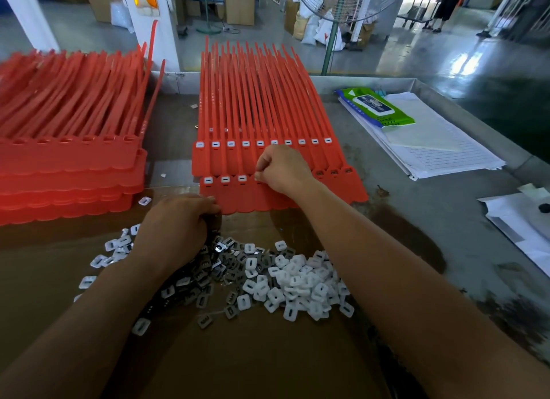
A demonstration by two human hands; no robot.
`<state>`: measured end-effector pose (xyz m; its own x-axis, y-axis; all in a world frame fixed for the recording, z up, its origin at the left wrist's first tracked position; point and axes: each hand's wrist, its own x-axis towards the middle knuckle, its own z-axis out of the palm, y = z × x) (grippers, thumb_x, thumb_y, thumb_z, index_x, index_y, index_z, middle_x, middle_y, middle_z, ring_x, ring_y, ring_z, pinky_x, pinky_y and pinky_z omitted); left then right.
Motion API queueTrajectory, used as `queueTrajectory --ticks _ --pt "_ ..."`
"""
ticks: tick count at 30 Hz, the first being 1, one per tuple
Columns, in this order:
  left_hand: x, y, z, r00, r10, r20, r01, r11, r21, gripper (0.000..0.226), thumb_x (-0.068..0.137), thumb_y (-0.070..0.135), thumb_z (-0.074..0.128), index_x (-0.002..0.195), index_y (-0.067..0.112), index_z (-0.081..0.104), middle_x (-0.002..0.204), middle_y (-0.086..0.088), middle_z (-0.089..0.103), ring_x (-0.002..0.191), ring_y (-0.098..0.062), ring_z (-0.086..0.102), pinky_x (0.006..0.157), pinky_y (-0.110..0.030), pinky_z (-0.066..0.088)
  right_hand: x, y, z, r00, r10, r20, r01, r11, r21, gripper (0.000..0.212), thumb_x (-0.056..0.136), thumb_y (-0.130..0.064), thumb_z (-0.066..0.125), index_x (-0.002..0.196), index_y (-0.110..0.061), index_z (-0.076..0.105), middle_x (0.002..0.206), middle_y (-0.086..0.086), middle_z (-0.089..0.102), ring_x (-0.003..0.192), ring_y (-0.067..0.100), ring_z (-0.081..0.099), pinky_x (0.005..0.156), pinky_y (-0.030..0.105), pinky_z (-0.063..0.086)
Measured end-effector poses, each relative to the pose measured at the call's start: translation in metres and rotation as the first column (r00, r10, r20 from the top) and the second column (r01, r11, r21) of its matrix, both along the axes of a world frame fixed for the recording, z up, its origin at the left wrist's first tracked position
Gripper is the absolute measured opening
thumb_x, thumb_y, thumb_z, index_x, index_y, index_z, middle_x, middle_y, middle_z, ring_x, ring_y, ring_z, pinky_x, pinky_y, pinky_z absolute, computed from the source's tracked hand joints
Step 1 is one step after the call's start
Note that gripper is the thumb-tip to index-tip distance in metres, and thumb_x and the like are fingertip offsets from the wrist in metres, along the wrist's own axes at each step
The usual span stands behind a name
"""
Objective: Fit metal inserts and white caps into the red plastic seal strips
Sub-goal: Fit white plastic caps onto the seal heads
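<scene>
— What's on the counter [431, 214]?

— Biggest is a stack of red seal strips [68, 166] on the left. In the centre, a second sheet of strips [262, 101] fans toward the top. Its far row of heads is all capped white; the near row has three capped, at its left end.

— And lower down?

— Brown cardboard [253, 354], with a heap of white caps [300, 282] at lower centre and grey metal inserts [205, 267] just left of it.

— The hands?

— The right hand [282, 169] sits on the near row, fingers curled, pinching a small pale piece at the fourth head; cap or insert, I can't tell. The left hand [175, 226] is over the inserts at the strips' near edge, fingers tucked under. Whether they grip anything, I can't tell.
</scene>
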<state>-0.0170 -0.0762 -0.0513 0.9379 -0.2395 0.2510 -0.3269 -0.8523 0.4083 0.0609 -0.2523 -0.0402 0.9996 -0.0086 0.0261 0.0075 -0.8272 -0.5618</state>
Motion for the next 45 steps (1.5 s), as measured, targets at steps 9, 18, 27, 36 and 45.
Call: queueTrajectory --ticks 9,18,27,36,45 --pt "0.001 0.0 0.0 1.0 -0.005 0.005 0.005 1.0 0.003 0.036 0.074 -0.008 0.052 0.1 0.01 0.069 0.114 -0.006 0.064 0.109 -0.026 0.057 0.094 -0.032 0.039 -0.025 -0.01 0.012 0.992 0.121 0.029 -0.123 0.988 0.094 0.009 0.085 -0.013 0.061 0.093 -0.012 0.065 0.097 -0.003 0.061 0.092 0.009 0.053 0.08 0.022 0.043" --pt "0.002 0.0 -0.001 0.999 0.025 -0.025 -0.024 0.999 0.027 0.041 0.076 -0.005 0.048 0.107 0.016 0.067 0.122 0.002 0.059 0.116 -0.019 0.051 0.098 -0.03 0.034 -0.089 -0.033 0.03 0.938 0.337 -0.077 -0.333 0.941 0.059 0.005 0.084 -0.018 0.064 0.08 -0.021 0.063 0.076 -0.016 0.059 0.072 -0.004 0.055 0.069 0.013 0.046" --pt "0.004 0.002 -0.002 1.0 0.017 -0.023 -0.016 0.999 0.049 0.041 0.076 -0.005 0.049 0.107 0.015 0.067 0.123 0.001 0.058 0.117 -0.019 0.051 0.098 -0.029 0.034 -0.119 -0.045 0.029 0.872 0.432 -0.231 -0.417 0.902 0.112 0.01 0.078 -0.018 0.071 0.086 -0.023 0.069 0.07 -0.021 0.061 0.067 -0.014 0.056 0.061 0.001 0.042" --pt "0.005 0.003 -0.003 0.999 0.021 -0.046 -0.018 0.998 0.053 0.041 0.078 -0.004 0.048 0.109 0.016 0.065 0.125 0.002 0.057 0.119 -0.019 0.049 0.1 -0.03 0.033 -0.122 -0.044 0.024 0.85 0.433 -0.299 -0.441 0.896 0.044 0.02 0.074 -0.021 0.075 0.091 -0.029 0.067 0.082 -0.02 0.057 0.072 -0.02 0.049 0.06 -0.003 0.037" --pt "0.005 0.002 -0.003 0.999 0.014 -0.043 -0.012 0.999 0.052 0.041 0.077 -0.003 0.048 0.11 0.016 0.065 0.125 0.002 0.057 0.12 -0.018 0.048 0.101 -0.029 0.032 -0.123 -0.043 0.025 0.846 0.446 -0.291 -0.462 0.887 0.017 0.021 0.079 -0.023 0.071 0.073 -0.037 0.056 0.077 -0.021 0.056 0.07 -0.019 0.049 0.056 0.002 0.037"
